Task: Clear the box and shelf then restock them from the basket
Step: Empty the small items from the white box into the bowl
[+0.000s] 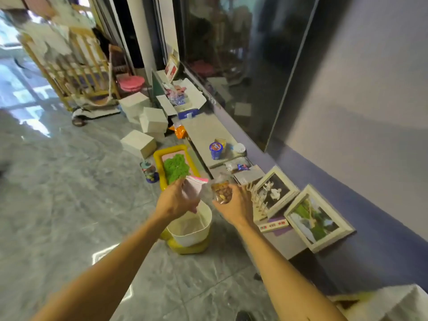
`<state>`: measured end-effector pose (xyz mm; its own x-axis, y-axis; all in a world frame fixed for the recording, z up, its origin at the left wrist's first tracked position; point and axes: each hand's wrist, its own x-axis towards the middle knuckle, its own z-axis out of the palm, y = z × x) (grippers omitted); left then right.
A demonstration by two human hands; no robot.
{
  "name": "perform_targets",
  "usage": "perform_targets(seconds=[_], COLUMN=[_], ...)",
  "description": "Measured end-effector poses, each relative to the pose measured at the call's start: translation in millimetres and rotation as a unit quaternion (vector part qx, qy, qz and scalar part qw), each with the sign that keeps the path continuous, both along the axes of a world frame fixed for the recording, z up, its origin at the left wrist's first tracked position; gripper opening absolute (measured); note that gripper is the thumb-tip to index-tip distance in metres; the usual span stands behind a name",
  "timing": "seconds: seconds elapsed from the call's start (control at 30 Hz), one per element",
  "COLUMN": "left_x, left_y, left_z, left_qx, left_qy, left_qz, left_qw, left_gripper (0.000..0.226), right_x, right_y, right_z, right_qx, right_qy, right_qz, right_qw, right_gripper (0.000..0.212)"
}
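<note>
We hold 2 things, 1 in each hand. Our left hand [177, 201] is curled round a floppy clear plastic bag with a pink zip strip [193, 185] and pinches it near the top. Our right hand [235, 206] grips a small clear bag of brown nuts [222, 193], with the fingers wrapped round it from below. The 2 bags sit between the hands and almost touch. Right under both hands is the round white plastic basket [190, 237], and we can see little or nothing inside it. Ahead of the right hand runs the long low grey shelf [206, 133] by the wall. A blue plastic cup with a lid [216, 151] stands on it, and some small packets lie on it nearer to the hand. Far ahead of both hands is the open white cardboard box [196, 93], with pink and blue things in it. Just to the right of the right hand lean 2 white-framed pictures [275, 191]. We think this is the restocking step, because the bags are up above a basket that looks nearly empty. We cannot be sure, as they could be going down into it. If we are restocking, the next move is to reach forward and lay each bag on a bare bit of shelf or in the box. We should keep a firm hold, since the bags are floppy, and steer past the cup so it does not tip.
</note>
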<state>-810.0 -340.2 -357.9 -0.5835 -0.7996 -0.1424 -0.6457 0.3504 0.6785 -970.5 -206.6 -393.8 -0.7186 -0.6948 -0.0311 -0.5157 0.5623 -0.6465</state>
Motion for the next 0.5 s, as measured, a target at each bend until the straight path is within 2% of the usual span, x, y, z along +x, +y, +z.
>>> perform_targets(seconds=[0.23, 0.37, 0.5], left_x=[-4, -13, -19], left_y=[-59, -89, -118], left_z=[-78, -140, -233], left_qx=[0.067, 0.085, 0.129], left_qy=[-0.047, -0.097, -0.143], left_qz=[0.078, 0.109, 0.130], left_qw=[0.994, 0.986, 0.973], left_gripper=[0.048, 0.067, 0.078], right_x=[-16, -27, -31], right_y=[-80, -118, -152], right_z=[-75, -138, -211], right_qx=[0.079, 0.127, 0.180], right_qy=[-0.039, -0.053, -0.043], right_qz=[0.082, 0.113, 0.130], right_qw=[0.993, 0.984, 0.974], right_gripper=[0.081, 0.074, 0.071])
